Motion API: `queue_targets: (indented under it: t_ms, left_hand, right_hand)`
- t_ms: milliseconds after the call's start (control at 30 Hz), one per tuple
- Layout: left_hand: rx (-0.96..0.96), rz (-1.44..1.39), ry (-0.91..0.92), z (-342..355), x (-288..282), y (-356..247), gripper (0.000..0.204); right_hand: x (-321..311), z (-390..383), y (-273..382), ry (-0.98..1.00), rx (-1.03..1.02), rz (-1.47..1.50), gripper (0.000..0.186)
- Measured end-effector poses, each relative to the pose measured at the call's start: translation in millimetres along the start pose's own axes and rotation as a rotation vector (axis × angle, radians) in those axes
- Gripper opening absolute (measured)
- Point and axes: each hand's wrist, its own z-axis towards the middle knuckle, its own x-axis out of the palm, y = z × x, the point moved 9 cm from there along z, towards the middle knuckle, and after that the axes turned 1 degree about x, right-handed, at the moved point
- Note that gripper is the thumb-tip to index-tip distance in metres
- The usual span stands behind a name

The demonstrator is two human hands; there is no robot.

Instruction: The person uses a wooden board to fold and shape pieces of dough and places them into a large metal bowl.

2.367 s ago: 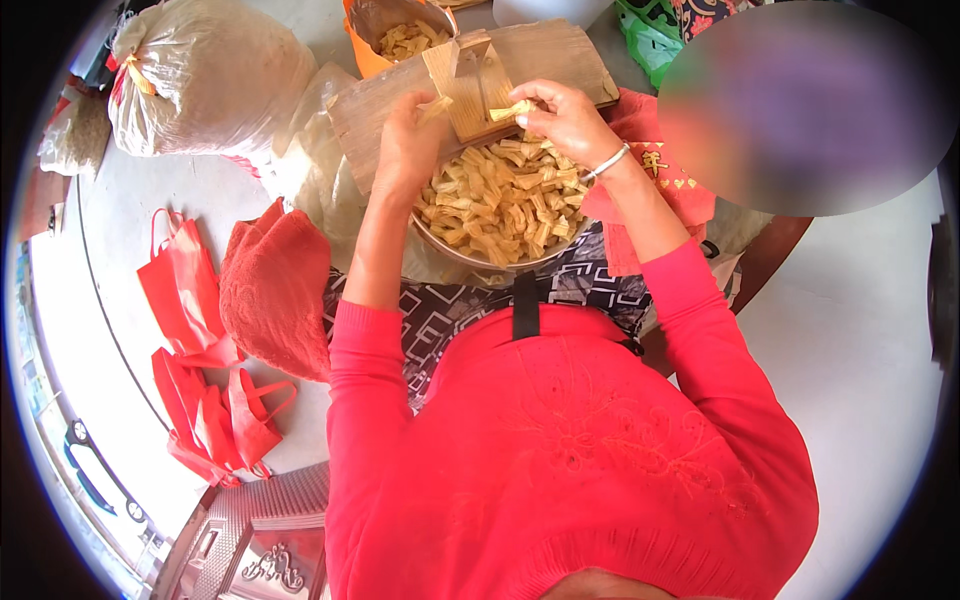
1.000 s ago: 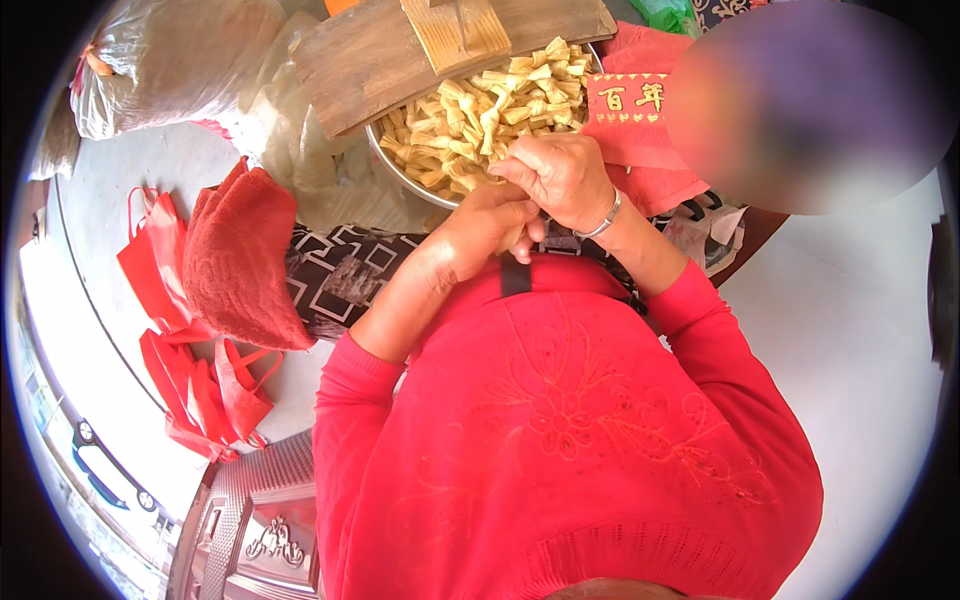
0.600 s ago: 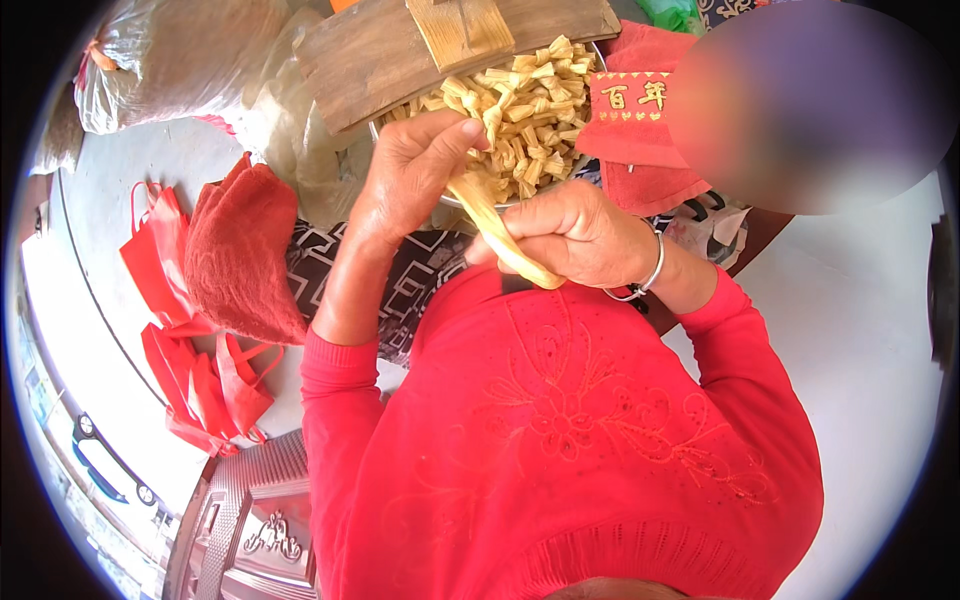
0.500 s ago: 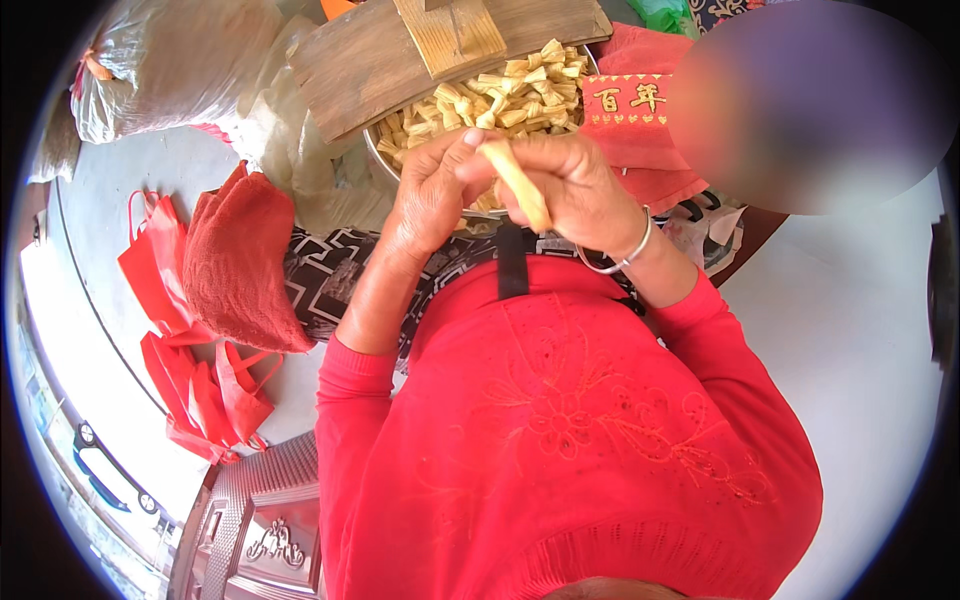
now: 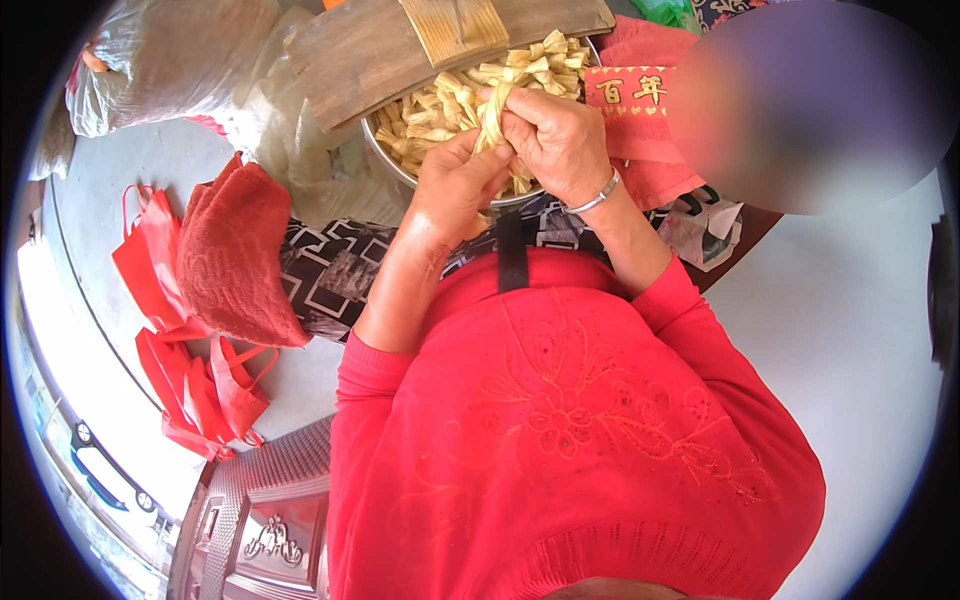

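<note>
Above a round metal basin [image 5: 383,158], both my hands are closed on a soft, pale yellow strip [image 5: 493,118] that looks like tofu skin. It is bent into a loop standing up between them. My left hand [image 5: 455,190] pinches its lower part with thumb and fingers. From the right, my right hand [image 5: 562,145] grips the loop's side, fingers curled; its fingertips are partly hidden. Many knotted yellow pieces [image 5: 420,120] of the same kind fill the basin.
A wooden board [image 5: 350,75] with a crosspiece [image 5: 455,30] lies over the basin's far side. Red cloth [image 5: 650,150] hangs at right. On the left are a rust-red towel [image 5: 235,255], red bags [image 5: 150,255] and a plastic sack [image 5: 170,65]. A blurred patch covers the upper right.
The strip was stretched out slanting from my right hand; now it stands as a loop between both hands. My right hand has moved up, and my left slightly down and right.
</note>
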Motion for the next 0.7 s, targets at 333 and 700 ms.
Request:
queue_targets:
  t_ms: [333,700]
  left_hand:
    - [0.749,1.433,-0.363,-35,13,-54,0.021]
    - [0.913,1.147,-0.337,-46,16,-44,0.043]
  right_hand:
    - [35,-28,-33,0.361,0.292,0.333,0.024]
    - [89,-77,-42,0.444,0.935,1.63,0.02]
